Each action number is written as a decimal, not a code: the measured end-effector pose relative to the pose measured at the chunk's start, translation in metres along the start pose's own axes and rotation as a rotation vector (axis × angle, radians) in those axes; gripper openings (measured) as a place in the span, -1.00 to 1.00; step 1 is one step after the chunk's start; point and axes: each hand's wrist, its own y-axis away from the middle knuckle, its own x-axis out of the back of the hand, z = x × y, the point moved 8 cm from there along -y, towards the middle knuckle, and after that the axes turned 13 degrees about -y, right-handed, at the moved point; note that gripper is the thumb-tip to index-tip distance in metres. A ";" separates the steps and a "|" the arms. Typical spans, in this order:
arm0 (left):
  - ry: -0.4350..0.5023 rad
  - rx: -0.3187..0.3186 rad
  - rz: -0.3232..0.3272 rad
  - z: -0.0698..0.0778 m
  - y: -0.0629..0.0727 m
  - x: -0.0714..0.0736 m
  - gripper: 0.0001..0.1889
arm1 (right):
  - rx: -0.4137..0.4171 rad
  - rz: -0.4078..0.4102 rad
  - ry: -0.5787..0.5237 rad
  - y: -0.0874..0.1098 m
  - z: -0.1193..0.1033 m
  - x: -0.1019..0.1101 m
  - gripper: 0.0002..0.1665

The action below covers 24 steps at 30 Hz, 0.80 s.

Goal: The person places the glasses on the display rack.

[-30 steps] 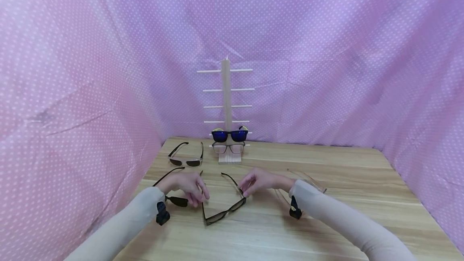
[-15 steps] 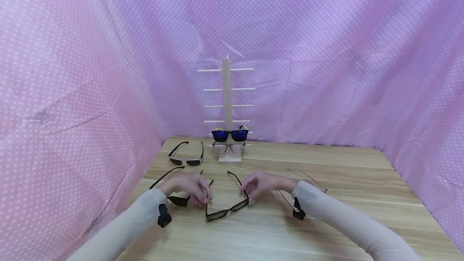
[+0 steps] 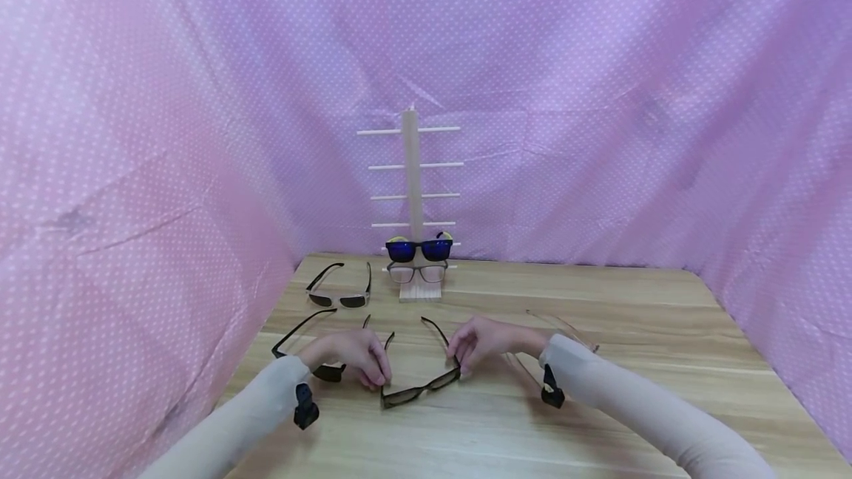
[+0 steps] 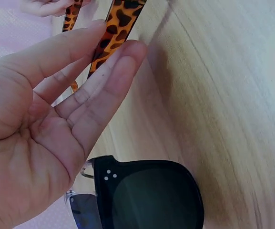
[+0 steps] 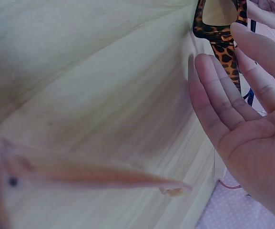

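Tortoiseshell-patterned glasses (image 3: 406, 396) are low over the table's middle, front towards me, temples spread and pointing away. My left hand (image 3: 362, 357) pinches one temple (image 4: 120, 28) between thumb and fingers, near the hinge in the head view. With thumb and fingertips, my right hand (image 3: 484, 338) holds the other temple (image 5: 225, 57) close to its hinge. Black sunglasses (image 4: 151, 195) lie beneath and beside my left hand, which partly hides them in the head view. Glasses with thin, light temples (image 3: 577, 334) lie partly behind my right wrist.
A wooden glasses rack (image 3: 413, 168) with several pairs of pegs stands at the back. Its lower pegs hold blue-lensed sunglasses (image 3: 435, 250) above clear-lensed glasses (image 3: 433, 274). Pale-framed sunglasses (image 3: 353, 301) lie at the back left. A pink dotted cloth (image 3: 566, 94) surrounds the table.
The tortoiseshell glasses have shifted slightly right and turned a little. My left hand has moved right and nearer along the temple, towards the hinge. My right hand has moved slightly right with them.
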 end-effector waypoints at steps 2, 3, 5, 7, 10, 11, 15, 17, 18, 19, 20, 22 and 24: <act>0.005 -0.008 0.013 -0.001 -0.001 0.000 -0.87 | 0.003 -0.005 0.002 0.001 0.001 0.000 -0.56; 0.011 -0.012 0.019 -0.001 -0.001 -0.001 -0.87 | 0.005 -0.010 0.002 0.002 0.001 -0.001 -0.56; 0.021 -0.022 0.024 -0.002 -0.002 -0.001 -0.86 | 0.011 -0.025 0.003 0.003 0.002 -0.002 -0.56; 0.028 -0.029 0.025 -0.002 -0.003 -0.002 -0.86 | 0.016 -0.037 0.006 0.004 0.003 -0.002 -0.57; 0.034 -0.035 0.021 -0.001 -0.004 -0.004 -0.87 | 0.011 -0.043 -0.002 0.005 0.006 -0.002 -0.59; 0.035 -0.036 0.022 -0.001 -0.004 -0.004 -0.88 | 0.005 -0.041 -0.004 0.005 0.007 -0.002 -0.59; 0.042 -0.034 0.024 0.000 -0.003 -0.005 -0.89 | -0.004 -0.033 -0.014 0.006 0.008 -0.002 -0.59; 0.042 -0.034 0.024 0.001 -0.002 -0.005 -0.88 | -0.001 -0.033 -0.014 0.007 0.007 -0.002 -0.58; 0.040 -0.037 0.025 0.001 -0.003 -0.004 -0.88 | -0.002 -0.030 -0.012 0.007 0.006 -0.001 -0.58; 0.038 -0.039 0.028 0.001 -0.003 -0.004 -0.89 | 0.000 -0.027 -0.009 0.008 0.006 -0.001 -0.58; 0.034 -0.041 0.030 0.001 -0.003 -0.003 -0.89 | -0.004 -0.021 -0.007 0.008 0.006 0.000 -0.58; 0.030 -0.045 0.032 0.001 -0.004 0.000 -0.89 | -0.014 -0.006 -0.009 0.009 0.006 0.002 -0.58; 0.025 -0.049 0.038 0.001 -0.005 0.002 -0.89 | -0.022 0.009 -0.014 0.011 0.005 0.004 -0.59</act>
